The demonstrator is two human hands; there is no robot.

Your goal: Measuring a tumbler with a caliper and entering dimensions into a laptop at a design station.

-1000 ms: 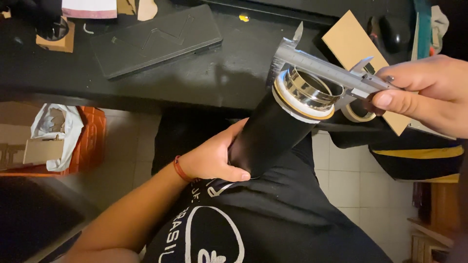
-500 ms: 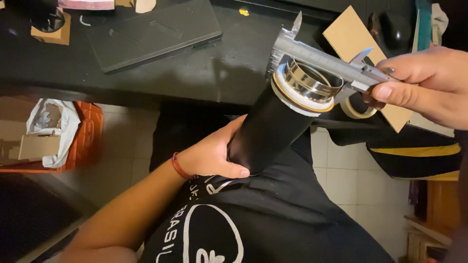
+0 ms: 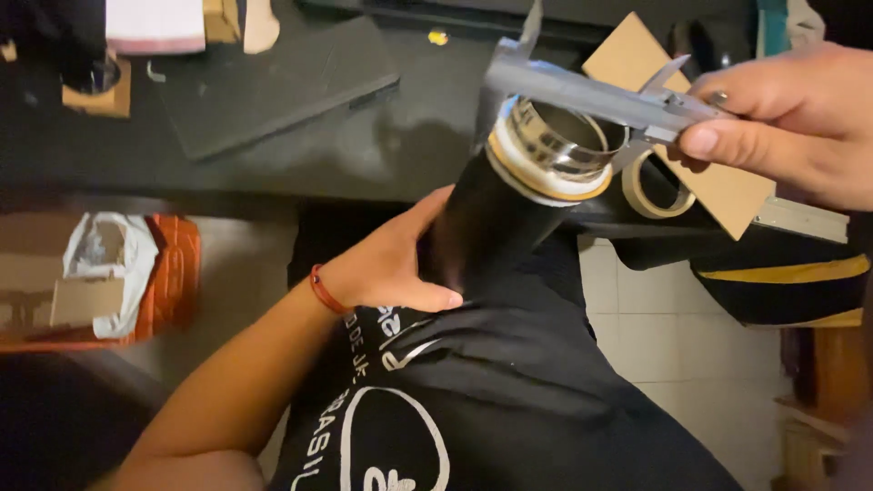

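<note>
Dark workbench point(image 3: 300, 164) fills the upper part of the view, and pale floor tiles show below its edge. On the bench lie a flat black panel point(image 3: 273, 86), a roll of masking tape point(image 3: 657, 182) and a piece of brown cardboard point(image 3: 709, 173).

A black cylinder point(image 3: 496, 232) stands tilted between the person's body and the bench edge, its lower end against the black shirt point(image 3: 491, 391). Its upper end carries a shiny metal ring point(image 3: 555, 141) with a tan band under it.

The left hand point(image 3: 396, 264), with a red cord at the wrist, is curled half closed around the lower side of the cylinder, thumb on the front and fingers behind.

The right hand point(image 3: 800, 118) is closed on a metal vernier caliper point(image 3: 600, 91), thumb pressing on the slider. The caliper lies across the metal ring, its jaws at the rim of the ring.

An orange crate point(image 3: 177, 273) with a white bag and cardboard stands on the floor at the left.
</note>
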